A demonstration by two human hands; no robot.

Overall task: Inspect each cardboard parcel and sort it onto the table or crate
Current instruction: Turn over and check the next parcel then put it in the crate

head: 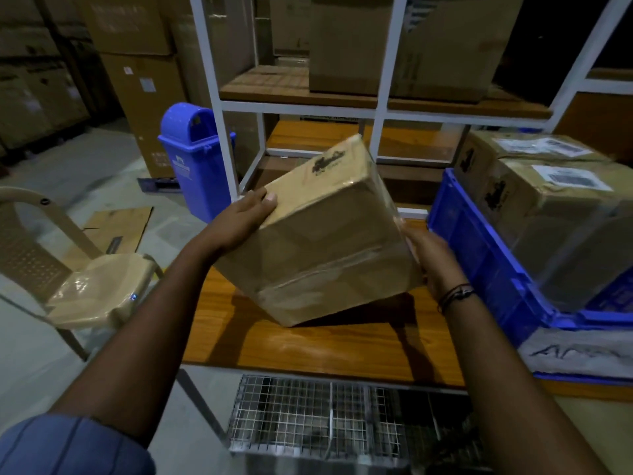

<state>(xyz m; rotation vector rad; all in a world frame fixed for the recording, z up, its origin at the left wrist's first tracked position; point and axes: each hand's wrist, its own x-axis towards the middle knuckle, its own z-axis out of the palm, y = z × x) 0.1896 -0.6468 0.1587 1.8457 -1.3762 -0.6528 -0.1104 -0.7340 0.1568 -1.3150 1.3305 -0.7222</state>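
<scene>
A brown cardboard parcel wrapped in clear tape, with a black stamp on its upper face, hangs tilted above the wooden table. My left hand grips its left upper edge, thumb on top. My right hand holds its right side, fingers hidden behind the parcel. Only the parcel's lowest corner is close to the table top. To the right stands a blue crate with several labelled cardboard parcels in it.
A white metal shelf frame with big boxes rises behind the table. A blue bin stands at its left post. A beige plastic chair is at the left, a wire cage below the table's front edge.
</scene>
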